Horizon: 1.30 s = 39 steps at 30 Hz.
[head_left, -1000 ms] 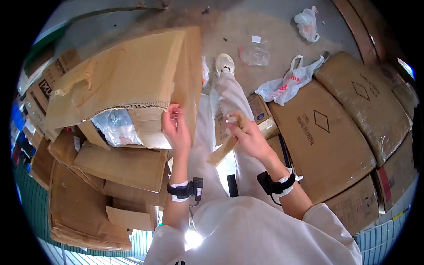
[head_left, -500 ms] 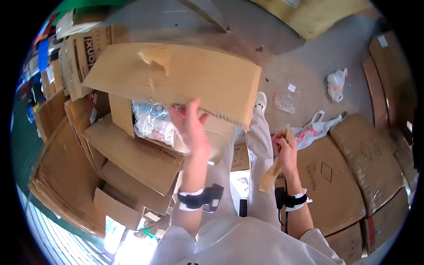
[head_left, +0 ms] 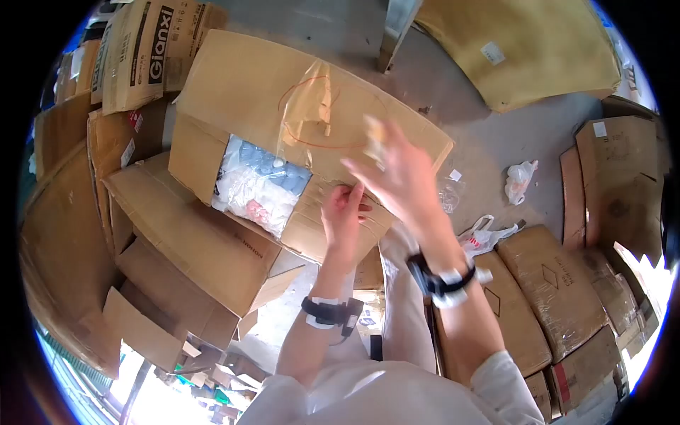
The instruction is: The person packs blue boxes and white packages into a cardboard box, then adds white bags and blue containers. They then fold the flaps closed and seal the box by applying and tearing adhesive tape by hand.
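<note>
A large cardboard box (head_left: 205,85) stands before me with part of its top open. In the opening lie clear plastic bags (head_left: 258,188) with pale blue, white and pink contents. My left hand (head_left: 342,216) is at the near-side flap (head_left: 308,227), its fingers curled at the flap's edge beside the opening. Above and right of it hovers my right hand (head_left: 407,173), blurred, thumb apart from the fingers. Something pale and yellowish shows at its fingertips, too smeared to make out. A loose strip of brown tape (head_left: 304,106) clings to the box top, within a red drawn ring.
Open cardboard boxes (head_left: 191,212) crowd the left side, with a printed carton (head_left: 152,57) behind. Closed cartons (head_left: 552,290) stand at right, near a white plastic bag (head_left: 489,235). A small knotted bag (head_left: 520,180) lies on the floor. A yellow-brown sheet (head_left: 524,49) is at the far right.
My right hand has come up and left from beside my leg to above the box; the tape strip no longer hangs plainly from it. My left hand moved right and lower. More box top shows.
</note>
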### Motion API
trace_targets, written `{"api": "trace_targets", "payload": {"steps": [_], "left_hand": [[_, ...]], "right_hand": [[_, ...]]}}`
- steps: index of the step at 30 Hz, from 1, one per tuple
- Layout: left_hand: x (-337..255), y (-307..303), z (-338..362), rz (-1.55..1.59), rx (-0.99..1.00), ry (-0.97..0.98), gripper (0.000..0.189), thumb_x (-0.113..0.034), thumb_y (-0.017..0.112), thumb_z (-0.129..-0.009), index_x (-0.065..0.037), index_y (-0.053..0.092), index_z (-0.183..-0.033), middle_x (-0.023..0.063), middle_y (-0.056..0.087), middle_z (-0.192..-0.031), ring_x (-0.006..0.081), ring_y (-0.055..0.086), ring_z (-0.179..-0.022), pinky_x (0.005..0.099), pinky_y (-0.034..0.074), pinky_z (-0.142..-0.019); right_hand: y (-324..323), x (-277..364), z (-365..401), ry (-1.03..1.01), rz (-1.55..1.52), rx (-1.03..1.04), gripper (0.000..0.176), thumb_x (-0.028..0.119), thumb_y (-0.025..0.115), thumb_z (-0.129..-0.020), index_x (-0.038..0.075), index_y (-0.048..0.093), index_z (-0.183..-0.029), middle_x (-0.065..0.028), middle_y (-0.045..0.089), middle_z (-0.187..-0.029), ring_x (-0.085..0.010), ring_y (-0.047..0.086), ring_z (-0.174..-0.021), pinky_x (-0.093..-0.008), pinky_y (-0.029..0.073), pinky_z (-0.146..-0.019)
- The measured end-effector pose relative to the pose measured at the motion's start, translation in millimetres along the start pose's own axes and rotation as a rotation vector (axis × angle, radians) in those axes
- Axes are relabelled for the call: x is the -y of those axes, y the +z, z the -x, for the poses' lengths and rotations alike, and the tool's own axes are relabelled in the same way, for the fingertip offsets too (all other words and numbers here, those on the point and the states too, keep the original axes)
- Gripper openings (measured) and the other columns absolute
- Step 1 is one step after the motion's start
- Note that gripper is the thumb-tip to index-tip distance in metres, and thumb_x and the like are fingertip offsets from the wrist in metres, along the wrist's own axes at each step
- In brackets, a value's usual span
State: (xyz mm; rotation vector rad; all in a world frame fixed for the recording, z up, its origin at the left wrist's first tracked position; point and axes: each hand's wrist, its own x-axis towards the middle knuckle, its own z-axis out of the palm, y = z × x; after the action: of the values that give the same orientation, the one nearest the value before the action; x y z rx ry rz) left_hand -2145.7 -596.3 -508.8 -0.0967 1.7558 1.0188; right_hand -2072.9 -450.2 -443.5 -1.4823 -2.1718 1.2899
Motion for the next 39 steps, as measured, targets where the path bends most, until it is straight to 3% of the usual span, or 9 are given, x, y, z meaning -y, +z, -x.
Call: {"api": "trace_targets", "payload": {"steps": [5, 11, 18, 21, 22, 25, 33, 36, 39], "left_hand": [[15, -2, -10, 0.057, 0.035, 0.168, 0.024, -0.026, 0.070, -0.097, -0.002, 0.067, -0.094, 0.0027, 0.070, -0.078, 0.0107, 0.068, -0.066, 0.0224, 0.045, -0.054], [-4, -7, -6, -0.021, 0.086, 0.050, 0.027, -0.025, 0.071, -0.097, 0.001, 0.065, -0.091, 0.0072, 0.071, -0.077, 0.0119, 0.067, -0.058, 0.0267, 0.052, -0.054], [15, -13, -21, 0.106, 0.171, 0.039, 0.028, -0.025, 0.070, -0.098, 0.002, 0.062, -0.091, 0.0089, 0.072, -0.080, 0.0118, 0.066, -0.057, 0.0241, 0.051, -0.052], [12, -11, -17, 0.041, 0.107, 0.065, 0.035, -0.030, 0.070, -0.098, 0.001, 0.063, -0.085, 0.0107, 0.071, -0.076, 0.0149, 0.066, -0.056, 0.0287, 0.052, -0.052], [6, -10, -15, 0.010, 0.069, 0.081, 0.039, -0.034, 0.069, -0.097, 0.001, 0.064, -0.081, 0.0114, 0.071, -0.074, 0.0164, 0.066, -0.056, 0.0311, 0.052, -0.052], [-42, -33, 2, -0.668, 0.223, -0.047, 0.038, -0.039, 0.065, -0.097, -0.003, 0.070, -0.088, 0.0174, 0.072, -0.077, 0.0318, 0.071, -0.068, 0.0397, 0.055, -0.063], [-252, -49, 1, -0.606, 0.259, 0.233, 0.058, -0.049, 0.062, -0.095, -0.001, 0.064, -0.062, 0.0161, 0.058, -0.055, 0.0301, 0.065, -0.058, 0.0437, 0.050, -0.061], [-318, -58, -6, -0.481, 0.288, 0.123, 0.028, -0.025, 0.057, -0.099, 0.000, 0.067, -0.089, 0.0175, 0.069, -0.083, 0.0359, 0.065, -0.068, 0.0497, 0.048, -0.068], [-272, -7, -67, -0.486, -0.153, 0.677, 0.033, -0.031, 0.052, -0.102, -0.006, 0.064, -0.118, 0.0198, 0.064, -0.124, 0.0346, 0.064, -0.110, 0.0463, 0.049, -0.090]], "right_hand": [[78, 36, -81, -0.138, 0.353, 0.098, 0.048, 0.037, 0.078, -0.086, 0.010, 0.059, -0.122, -0.0173, 0.071, -0.093, -0.0356, 0.072, -0.089, -0.0505, 0.057, -0.076], [51, -10, -106, 0.133, -0.001, -0.296, 0.020, 0.024, 0.057, -0.100, 0.007, 0.062, -0.110, -0.0154, 0.067, -0.079, -0.0331, 0.067, -0.076, -0.0417, 0.053, -0.072], [42, 19, -86, -0.073, -0.007, -0.168, 0.018, 0.009, 0.048, -0.101, 0.004, 0.061, -0.111, -0.0100, 0.063, -0.078, -0.0202, 0.063, -0.072, -0.0361, 0.052, -0.071], [30, 23, -98, -0.077, 0.017, -0.228, 0.019, 0.005, 0.050, -0.099, 0.003, 0.061, -0.114, -0.0120, 0.063, -0.079, -0.0246, 0.066, -0.074, -0.0368, 0.053, -0.073], [23, 29, -98, -0.103, 0.061, -0.180, 0.031, -0.003, 0.049, -0.088, 0.002, 0.056, -0.118, -0.0268, 0.065, -0.101, -0.0494, 0.061, -0.098, -0.0489, 0.050, -0.083], [9, 39, -106, -0.124, 0.310, -0.095, 0.035, -0.005, 0.049, -0.088, 0.002, 0.057, -0.121, -0.0267, 0.065, -0.104, -0.0484, 0.062, -0.100, -0.0500, 0.050, -0.084], [18, 25, -157, 0.133, -0.308, -0.073, 0.015, 0.009, 0.050, -0.100, 0.001, 0.063, -0.101, -0.0057, 0.064, -0.080, -0.0151, 0.061, -0.073, -0.0306, 0.049, -0.067], [33, 19, -188, 0.260, -0.547, 0.029, 0.019, 0.012, 0.051, -0.097, 0.000, 0.063, -0.088, -0.0039, 0.061, -0.074, -0.0146, 0.057, -0.067, -0.0303, 0.047, -0.061], [44, 27, -190, 0.674, -0.853, 0.038, 0.018, 0.015, 0.055, -0.093, 0.003, 0.064, -0.082, -0.0047, 0.059, -0.073, -0.0152, 0.055, -0.065, -0.0326, 0.045, -0.057]]}}
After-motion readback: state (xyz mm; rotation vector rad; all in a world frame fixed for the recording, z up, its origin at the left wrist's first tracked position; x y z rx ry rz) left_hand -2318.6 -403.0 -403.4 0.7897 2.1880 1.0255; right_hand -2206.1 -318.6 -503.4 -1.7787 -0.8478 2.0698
